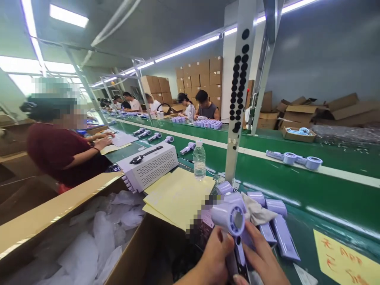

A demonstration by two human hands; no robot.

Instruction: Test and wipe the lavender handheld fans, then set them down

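Observation:
Low in the head view, a lavender handheld fan [227,217] is held up with its round head toward the top. My left hand [213,255] is closed around the fan's left side, its thumb just under the head. My right hand [263,257] grips the handle from the right, fingers bent against it. Just beyond, several more lavender fans [282,233] lie heaped on the green bench, with a crumpled grey cloth [257,209] among them. Part of the handle is hidden by my hands.
An open carton [127,253] of clear plastic bags stands at left. Yellow paper [178,198], a water bottle [199,160] and a vented metal box [151,164] lie ahead. A post [233,150] rises by the conveyor [341,172], which carries fans. A co-worker [65,150] works at left.

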